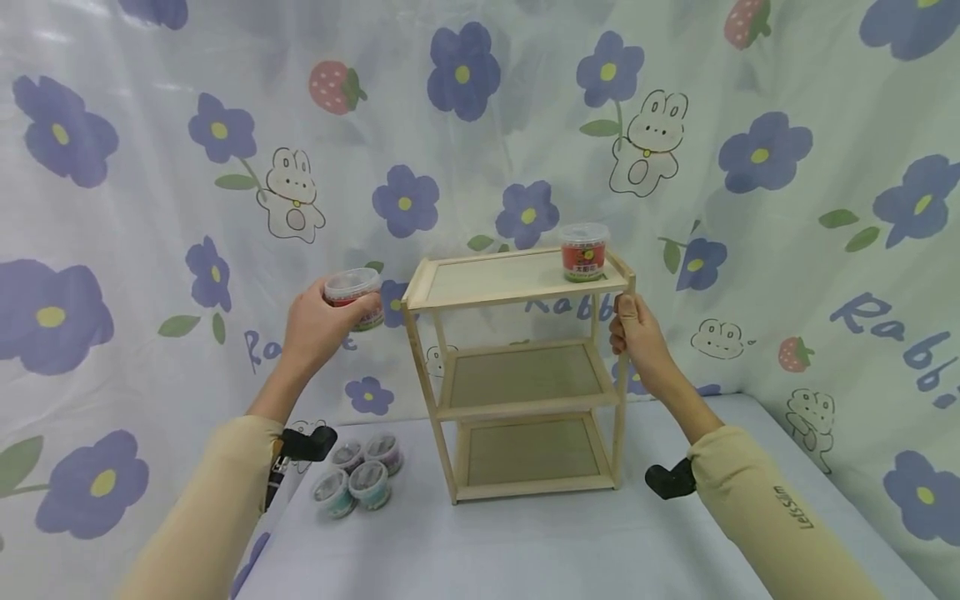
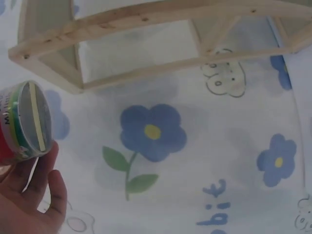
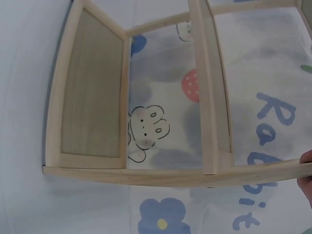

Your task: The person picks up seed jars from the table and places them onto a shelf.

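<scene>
A small plastic cup with a clear lid and red-green label (image 1: 363,305) is in my left hand (image 1: 315,325), raised left of the wooden shelf's top. In the left wrist view the fingers curl round this cup (image 2: 30,122), whose base faces the camera. My right hand (image 1: 642,340) grips the front right post of the three-tier wooden shelf (image 1: 532,410), just below the top board. A similar red-labelled cup (image 1: 583,252) stands upright at the right end of that top board. The right wrist view shows only part of the hand (image 3: 306,178), at the post.
Several lidded cups, some with teal labels (image 1: 371,484), stand grouped on the white-covered table (image 1: 525,550), left of the shelf's foot. Behind hangs a curtain (image 1: 465,158) printed with flowers and rabbits. The middle board (image 1: 528,379) and bottom board (image 1: 534,450) are bare.
</scene>
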### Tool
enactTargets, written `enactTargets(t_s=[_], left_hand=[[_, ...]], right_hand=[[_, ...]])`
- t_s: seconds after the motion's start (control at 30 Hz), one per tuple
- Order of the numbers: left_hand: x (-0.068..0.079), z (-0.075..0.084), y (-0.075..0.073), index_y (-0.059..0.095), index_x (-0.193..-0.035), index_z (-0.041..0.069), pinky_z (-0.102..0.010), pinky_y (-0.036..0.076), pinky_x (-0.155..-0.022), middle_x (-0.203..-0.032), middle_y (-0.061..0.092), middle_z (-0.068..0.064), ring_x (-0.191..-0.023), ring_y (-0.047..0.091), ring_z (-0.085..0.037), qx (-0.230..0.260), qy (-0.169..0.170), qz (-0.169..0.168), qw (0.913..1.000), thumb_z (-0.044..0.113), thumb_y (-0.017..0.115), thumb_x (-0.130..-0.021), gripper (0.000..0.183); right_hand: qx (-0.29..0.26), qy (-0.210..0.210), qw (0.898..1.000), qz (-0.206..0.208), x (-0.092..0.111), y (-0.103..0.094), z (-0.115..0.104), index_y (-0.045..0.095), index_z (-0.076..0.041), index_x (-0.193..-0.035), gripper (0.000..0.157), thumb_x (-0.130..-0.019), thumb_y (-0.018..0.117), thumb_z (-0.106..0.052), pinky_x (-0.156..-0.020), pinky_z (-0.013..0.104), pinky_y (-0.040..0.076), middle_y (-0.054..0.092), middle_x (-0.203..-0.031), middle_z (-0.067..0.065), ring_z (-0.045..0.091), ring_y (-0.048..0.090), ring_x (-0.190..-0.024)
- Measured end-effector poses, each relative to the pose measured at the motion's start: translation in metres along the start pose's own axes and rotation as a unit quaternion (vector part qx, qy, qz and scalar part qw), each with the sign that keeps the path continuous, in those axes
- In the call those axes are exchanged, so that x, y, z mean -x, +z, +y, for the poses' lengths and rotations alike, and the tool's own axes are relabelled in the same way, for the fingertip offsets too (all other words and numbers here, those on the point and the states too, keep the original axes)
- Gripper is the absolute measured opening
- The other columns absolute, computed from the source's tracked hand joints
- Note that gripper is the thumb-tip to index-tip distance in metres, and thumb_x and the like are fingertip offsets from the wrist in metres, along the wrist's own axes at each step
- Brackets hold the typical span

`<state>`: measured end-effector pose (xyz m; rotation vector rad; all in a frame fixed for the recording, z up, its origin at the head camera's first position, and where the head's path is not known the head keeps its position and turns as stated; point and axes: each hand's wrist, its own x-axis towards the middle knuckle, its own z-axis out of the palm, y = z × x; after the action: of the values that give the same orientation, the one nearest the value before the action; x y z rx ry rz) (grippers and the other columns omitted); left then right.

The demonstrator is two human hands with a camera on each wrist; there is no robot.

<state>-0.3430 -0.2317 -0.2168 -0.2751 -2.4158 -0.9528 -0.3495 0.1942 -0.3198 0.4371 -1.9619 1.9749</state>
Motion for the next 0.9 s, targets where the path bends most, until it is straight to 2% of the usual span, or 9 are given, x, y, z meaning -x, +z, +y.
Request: enactTargets(t_s=[0.23, 0.47, 0.67, 0.8, 0.9], left_hand=[[-0.015, 0.025, 0.011, 0.053, -0.132, 0.0, -0.049, 0.051, -0.088, -0.121, 0.062, -0.019, -0.107, 0.058, -0.032, 0.016, 0.026, 0.014, 0.9994, 0.052, 0.069, -0.086, 0.071], [-0.025, 0.039, 0.012, 0.056, -0.126, -0.002, -0.04, 0.049, -0.08, -0.114, 0.063, -0.018, -0.099, 0.058, -0.029, 0.021, 0.028, 0.038, 0.9987, 0.05, 0.069, -0.085, 0.067], [-0.033, 0.052, 0.025, 0.052, -0.131, -0.003, -0.044, 0.05, -0.09, -0.121, 0.062, -0.019, -0.106, 0.059, -0.03, 0.048, 0.03, 0.009, 0.9984, 0.047, 0.07, -0.085, 0.071], [-0.039, 0.062, 0.039, 0.052, -0.133, 0.0, -0.047, 0.049, -0.096, -0.124, 0.062, -0.018, -0.111, 0.058, -0.03, 0.044, 0.037, -0.019, 0.9982, 0.048, 0.07, -0.084, 0.071], [-0.044, 0.069, 0.046, 0.051, -0.135, 0.0, -0.048, 0.048, -0.098, -0.127, 0.061, -0.018, -0.113, 0.058, -0.032, 0.031, 0.041, -0.029, 0.9983, 0.05, 0.07, -0.084, 0.074]], right_hand=[[-0.003, -0.001, 1.0, 0.006, -0.001, -0.001, 0.002, 0.036, -0.019, -0.095, 0.033, -0.103, 0.027, -0.05, -0.061, 0.026, 0.033, 0.031, -0.072, -0.002, 0.011, 0.032, -0.061], [-0.003, -0.001, 1.0, 0.007, -0.004, 0.001, 0.004, 0.036, -0.013, -0.097, 0.037, -0.103, 0.028, -0.048, -0.059, 0.025, 0.034, 0.033, -0.071, -0.002, 0.01, 0.034, -0.06], [0.0, -0.006, 1.0, 0.01, -0.005, 0.002, 0.003, 0.034, -0.004, -0.1, 0.045, -0.104, 0.028, -0.048, -0.059, 0.025, 0.032, 0.033, -0.069, -0.002, 0.011, 0.033, -0.059], [-0.001, -0.007, 1.0, 0.013, -0.004, 0.001, 0.003, 0.034, -0.008, -0.098, 0.041, -0.104, 0.028, -0.047, -0.058, 0.025, 0.032, 0.032, -0.07, -0.002, 0.011, 0.033, -0.059], [-0.004, -0.01, 1.0, 0.018, -0.004, 0.002, 0.004, 0.035, -0.01, -0.096, 0.038, -0.104, 0.028, -0.047, -0.058, 0.025, 0.031, 0.032, -0.07, -0.002, 0.011, 0.033, -0.058]])
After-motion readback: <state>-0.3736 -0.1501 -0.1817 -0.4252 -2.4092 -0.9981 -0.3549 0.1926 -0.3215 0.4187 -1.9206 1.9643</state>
